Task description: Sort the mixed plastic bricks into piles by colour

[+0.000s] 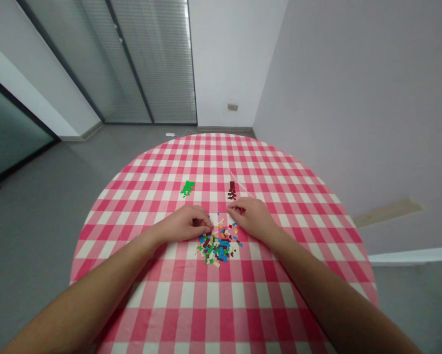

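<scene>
The person's left hand (180, 223) rests at the centre of the frame with its fingers curled downward, just beside the top edge of a loose heap of small plastic building bricks (217, 246) in mixed colours: blue, green, yellow, cream and dark brown. The right hand (252, 219) sits opposite, its fingertips drawn together and pinching lightly near the same edge. Neither hand is clenched into a fist, but both look partly closed. Whether either holds a brick is hidden by the fingers, so I cannot tell.

The heap lies on a round table covered with a pink-and-white gingham cloth (150, 167), near the middle of the frame. Farther from the person, two smaller groups sit well apart from it and from each other. A cluster of bright green bricks (187, 188) lies left of centre, and a narrow stack of dark reddish-brown bricks (232, 190) lies right of centre. So far, those two colours stand in their own groups, while the central heap remains mixed, with many bricks of several colours.

Beyond the table, at the upper left of the frame, are glass panels with slatted blinds (150, 59).
</scene>
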`<move>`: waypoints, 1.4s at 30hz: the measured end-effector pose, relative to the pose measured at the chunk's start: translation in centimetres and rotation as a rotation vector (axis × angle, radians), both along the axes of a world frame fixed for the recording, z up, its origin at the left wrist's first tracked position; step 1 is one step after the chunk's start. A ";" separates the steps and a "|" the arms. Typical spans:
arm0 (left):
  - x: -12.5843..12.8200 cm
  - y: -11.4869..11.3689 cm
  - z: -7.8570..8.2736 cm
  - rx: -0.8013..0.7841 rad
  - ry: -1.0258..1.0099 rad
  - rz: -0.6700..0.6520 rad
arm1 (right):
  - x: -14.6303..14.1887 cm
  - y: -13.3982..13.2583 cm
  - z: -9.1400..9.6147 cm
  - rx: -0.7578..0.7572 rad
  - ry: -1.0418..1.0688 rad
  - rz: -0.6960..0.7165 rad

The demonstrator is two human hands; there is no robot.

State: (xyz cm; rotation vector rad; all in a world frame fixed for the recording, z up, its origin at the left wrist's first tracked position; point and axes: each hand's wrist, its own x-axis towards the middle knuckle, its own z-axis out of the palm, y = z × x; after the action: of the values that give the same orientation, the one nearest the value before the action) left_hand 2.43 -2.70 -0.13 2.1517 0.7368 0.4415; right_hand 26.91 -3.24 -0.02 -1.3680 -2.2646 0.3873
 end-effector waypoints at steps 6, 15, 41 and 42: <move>-0.5 -0.4 1.2 -0.044 0.048 -0.094 | -0.9 -1.3 0.1 -0.019 -0.013 0.233; -0.3 -0.7 1.9 -0.027 0.104 -0.206 | -1.5 -1.7 -0.3 -0.003 -0.054 0.275; 0.0 -0.9 1.8 -0.007 0.177 -0.136 | -1.2 -1.3 -0.6 0.007 -0.043 0.209; 0.0 -0.9 1.8 -0.009 0.167 -0.150 | -1.2 -1.3 -0.6 0.006 -0.044 0.208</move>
State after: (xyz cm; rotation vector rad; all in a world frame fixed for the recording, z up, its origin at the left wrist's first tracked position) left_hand 2.44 -3.63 1.63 2.2362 0.6606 0.1811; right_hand 25.69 -4.56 -0.61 -1.1514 -2.4507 0.4218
